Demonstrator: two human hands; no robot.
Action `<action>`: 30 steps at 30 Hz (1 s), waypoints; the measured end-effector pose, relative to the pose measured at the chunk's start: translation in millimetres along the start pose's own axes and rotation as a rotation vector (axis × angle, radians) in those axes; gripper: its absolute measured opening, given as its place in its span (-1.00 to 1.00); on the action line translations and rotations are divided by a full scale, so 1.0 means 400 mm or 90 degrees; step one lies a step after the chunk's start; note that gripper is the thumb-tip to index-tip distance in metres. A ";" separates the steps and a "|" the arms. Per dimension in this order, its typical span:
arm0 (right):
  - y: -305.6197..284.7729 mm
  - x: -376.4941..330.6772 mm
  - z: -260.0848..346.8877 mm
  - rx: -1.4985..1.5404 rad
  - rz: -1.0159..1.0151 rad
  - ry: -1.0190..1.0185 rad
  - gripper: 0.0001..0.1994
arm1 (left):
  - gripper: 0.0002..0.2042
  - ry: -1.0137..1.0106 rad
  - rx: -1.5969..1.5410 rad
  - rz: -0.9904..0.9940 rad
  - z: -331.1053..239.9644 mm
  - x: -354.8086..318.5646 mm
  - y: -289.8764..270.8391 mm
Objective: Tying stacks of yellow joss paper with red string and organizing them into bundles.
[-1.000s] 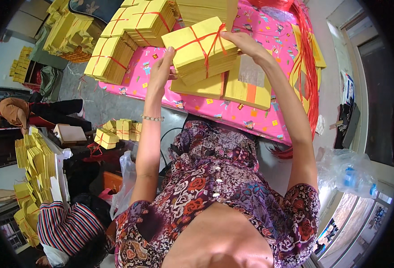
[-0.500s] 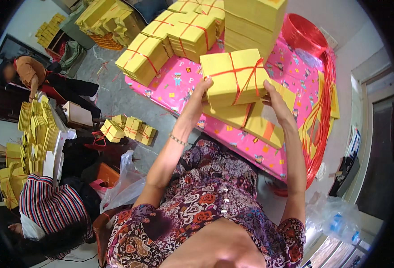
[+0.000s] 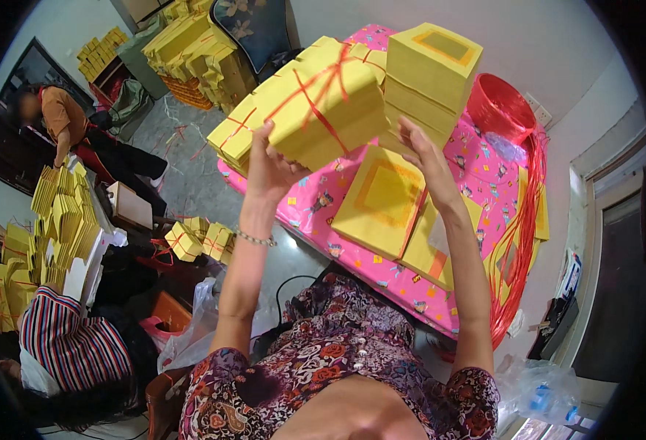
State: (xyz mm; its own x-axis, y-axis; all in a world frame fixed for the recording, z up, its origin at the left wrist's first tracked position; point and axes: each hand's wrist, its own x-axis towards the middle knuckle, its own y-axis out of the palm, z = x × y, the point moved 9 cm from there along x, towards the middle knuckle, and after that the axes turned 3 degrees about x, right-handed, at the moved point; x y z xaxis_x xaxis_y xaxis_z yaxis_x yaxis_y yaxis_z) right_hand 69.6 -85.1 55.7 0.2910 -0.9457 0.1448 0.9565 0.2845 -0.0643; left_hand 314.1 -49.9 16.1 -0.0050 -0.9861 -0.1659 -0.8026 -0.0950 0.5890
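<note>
- One tied yellow paper bundle (image 3: 345,106) is hanging above the bench (image 3: 316,202), in front of the finished-looking bundles (image 3: 224,136). What's carrying it?

- Left hand (image 3: 270,165). It's grasping the near left corner, thumb showing on the face, other fingers going partly out of sight underneath. Looks like it's taking most of the load.

- And the right hand (image 3: 422,150)?

- Not gripping. Fingers are sitting loosely apart just beside the bundle's right end, near the tall stack (image 3: 422,84). I'm not seeing contact. Maybe it's guarding that end; only a guess.

- Why string both ways?

- Red string (image 3: 323,119) is crossing over the bundle, with tails blurring on top. My read: it's stopping layers from sliding. Bundle is tilting, yet nothing's fanning out, so a one-corner grip is probably working.

- Flat block with the orange border (image 3: 385,192)?

- It's lying on the bench toward the person, beside a second block (image 3: 418,253). Both are sitting low, so I'm guessing they're leaving room for the hands above.

- Red string hank (image 3: 522,227)?

- It's draping down the bench's right side, below the red basin (image 3: 493,106). Presumably it's hanging there to be near the right arm and off the paper.

- Bundles behind?

- They're standing packed together, likely bracing each other.
</note>
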 end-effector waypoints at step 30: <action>-0.323 -0.580 -0.304 -0.265 -0.358 0.179 -0.77 | -0.15 0.092 0.145 -0.175 -0.157 0.916 -0.090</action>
State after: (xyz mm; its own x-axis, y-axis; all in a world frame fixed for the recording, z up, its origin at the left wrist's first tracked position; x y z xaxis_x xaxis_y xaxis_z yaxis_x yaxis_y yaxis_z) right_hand -124.0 78.3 -89.7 -0.3078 -0.9514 0.0128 0.8567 -0.2829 -0.4313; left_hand 378.6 -416.4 -16.1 0.2995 -0.9388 -0.1700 -0.8745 -0.3414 0.3446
